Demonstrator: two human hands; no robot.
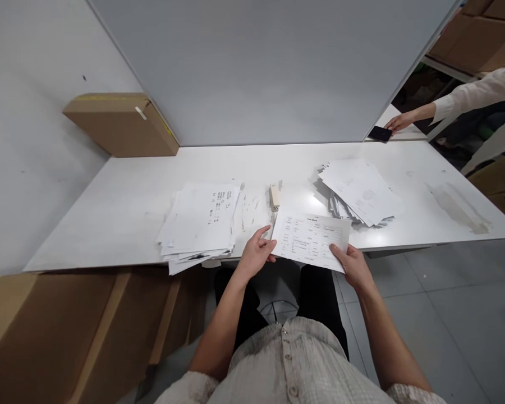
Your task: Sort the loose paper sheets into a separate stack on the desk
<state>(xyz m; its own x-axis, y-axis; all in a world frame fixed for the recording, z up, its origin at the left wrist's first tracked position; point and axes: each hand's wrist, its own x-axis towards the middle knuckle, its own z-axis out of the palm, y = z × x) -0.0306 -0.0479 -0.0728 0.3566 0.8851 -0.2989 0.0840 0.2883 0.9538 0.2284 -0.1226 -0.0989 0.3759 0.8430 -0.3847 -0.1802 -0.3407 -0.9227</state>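
Observation:
A printed paper form (311, 238) is held up at the table's front edge, its text side facing me. My right hand (356, 266) pinches its lower right corner, thumb on top and fingers underneath. At its left edge, my left hand (255, 255) grips the paper between thumb and lower fingers, the index finger raised off it. Just beyond the form lies a small beige stapler-like object (274, 197). On the left is a pile of papers (200, 221), the top sheet bearing handwriting. To the right sits another, fanned-out pile of papers (359, 188).
The white table (143, 224) meets an upright grey panel (269, 73) at the back. A flat cardboard box (126, 126) leans at the far left corner. Cardboard boxes (59, 336) stand below left. At the right, another person's hand (399, 122) touches a black phone (380, 133).

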